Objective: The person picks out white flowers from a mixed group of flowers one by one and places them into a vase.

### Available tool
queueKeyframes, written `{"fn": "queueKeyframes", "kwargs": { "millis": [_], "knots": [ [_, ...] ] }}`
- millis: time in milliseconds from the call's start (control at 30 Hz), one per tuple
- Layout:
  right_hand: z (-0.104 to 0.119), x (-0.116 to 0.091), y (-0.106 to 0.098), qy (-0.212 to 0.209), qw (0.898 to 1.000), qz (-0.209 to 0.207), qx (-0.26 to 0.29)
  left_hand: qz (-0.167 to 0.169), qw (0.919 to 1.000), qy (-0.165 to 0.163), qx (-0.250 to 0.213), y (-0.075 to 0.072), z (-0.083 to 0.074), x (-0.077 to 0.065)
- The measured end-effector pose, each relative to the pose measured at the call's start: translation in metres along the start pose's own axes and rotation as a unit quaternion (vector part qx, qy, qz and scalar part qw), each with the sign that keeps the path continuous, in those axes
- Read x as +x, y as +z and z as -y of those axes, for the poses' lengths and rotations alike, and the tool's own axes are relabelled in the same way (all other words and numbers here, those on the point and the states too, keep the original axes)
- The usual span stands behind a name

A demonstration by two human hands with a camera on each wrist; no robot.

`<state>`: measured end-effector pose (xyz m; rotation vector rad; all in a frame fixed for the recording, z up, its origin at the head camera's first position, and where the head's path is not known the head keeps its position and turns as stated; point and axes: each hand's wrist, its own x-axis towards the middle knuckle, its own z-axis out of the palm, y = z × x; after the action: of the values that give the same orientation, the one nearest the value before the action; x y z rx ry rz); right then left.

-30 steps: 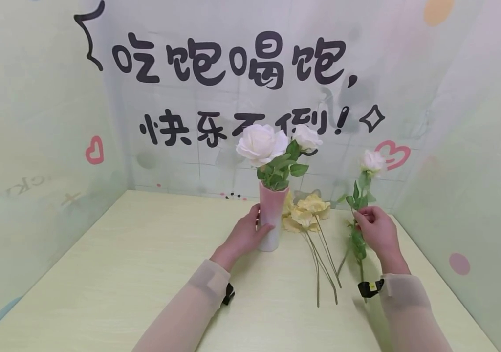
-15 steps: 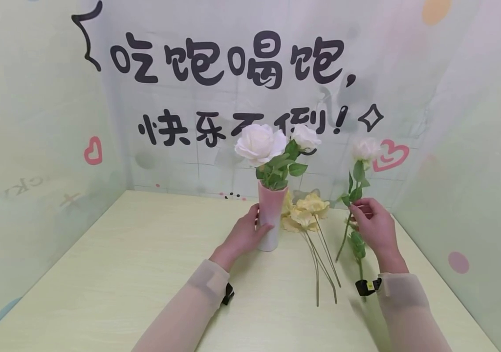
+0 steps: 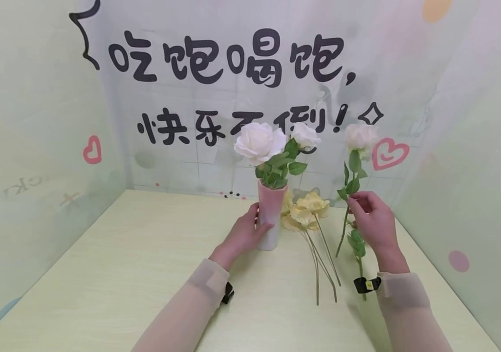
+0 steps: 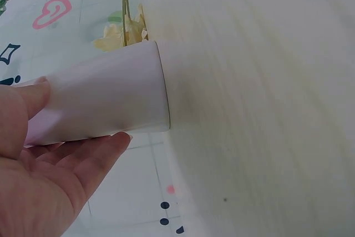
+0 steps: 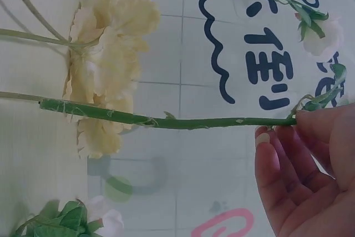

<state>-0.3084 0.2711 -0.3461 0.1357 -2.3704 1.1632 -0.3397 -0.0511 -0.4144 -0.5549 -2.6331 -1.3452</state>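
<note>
My left hand (image 3: 243,234) grips the pink-and-white vase (image 3: 271,210), which stands upright on the table. In the left wrist view, thumb and fingers lie on either side of the vase (image 4: 105,90). Two white roses (image 3: 260,143) with green leaves stand in it. To the right, my right hand (image 3: 375,222) pinches the stem of another white rose (image 3: 361,136) between thumb and fingers. That rose is upright, and in the right wrist view its bare green stem (image 5: 183,122) reaches down past the fingertips. Beneath the right hand lies more green foliage (image 3: 357,243) with a stem, partly hidden.
Several yellow flowers (image 3: 307,211) lie between the vase and my right hand, their thin stems toward me. The pale wooden table (image 3: 144,254) meets a printed back wall (image 3: 166,166) and side walls. A black strap (image 3: 366,285) sits at my right wrist.
My right hand has lifted the rose and shifted it slightly left, so its stem has come away from the foliage on the table. The left hand and vase stay put.
</note>
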Motion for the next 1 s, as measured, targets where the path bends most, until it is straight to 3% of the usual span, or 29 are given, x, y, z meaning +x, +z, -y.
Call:
{"fn": "queueKeyframes", "kwargs": {
  "millis": [633, 1000],
  "knots": [
    [0.031, -0.006, -0.001, -0.048, 0.998, -0.028, 0.032, 0.009, 0.9999, -0.004, -0.005, 0.001, 0.002, -0.001],
    [0.07, 0.009, -0.007, -0.086, 0.986, -0.082, 0.116, 0.007, 1.0, -0.004, -0.004, -0.002, -0.001, 0.002]
  ]
}}
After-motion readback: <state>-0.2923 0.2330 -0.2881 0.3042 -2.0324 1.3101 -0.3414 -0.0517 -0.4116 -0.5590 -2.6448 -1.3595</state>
